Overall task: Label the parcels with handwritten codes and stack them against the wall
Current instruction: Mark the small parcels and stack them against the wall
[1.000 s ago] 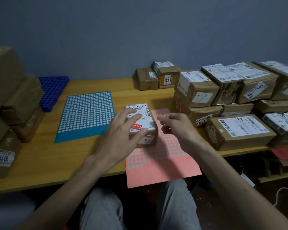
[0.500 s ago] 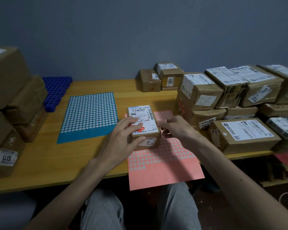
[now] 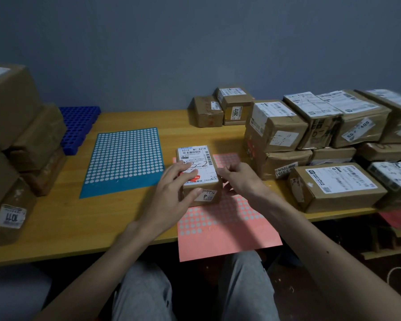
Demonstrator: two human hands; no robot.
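A small brown parcel point(image 3: 196, 158) with a white shipping label and a handwritten code stands on the pink sticker sheet point(image 3: 220, 218) near the table's front edge. My left hand point(image 3: 171, 195) grips the parcel, fingers lying on its top label and thumb on its front face. My right hand point(image 3: 239, 179) is at the parcel's right side with curled fingers pinched together; what they pinch is too small to see. A blue sticker sheet point(image 3: 125, 158) lies to the left of the parcel.
Stacked brown parcels point(image 3: 322, 126) fill the right of the wooden table point(image 3: 56, 218); two small ones point(image 3: 220, 110) stand against the grey wall. Larger boxes point(image 3: 14, 140) pile up at the left, beside a blue plastic grid point(image 3: 79, 126).
My right hand has closed in on the parcel's right edge. My left hand has stayed on the parcel's top, and the parcel has hardly shifted.
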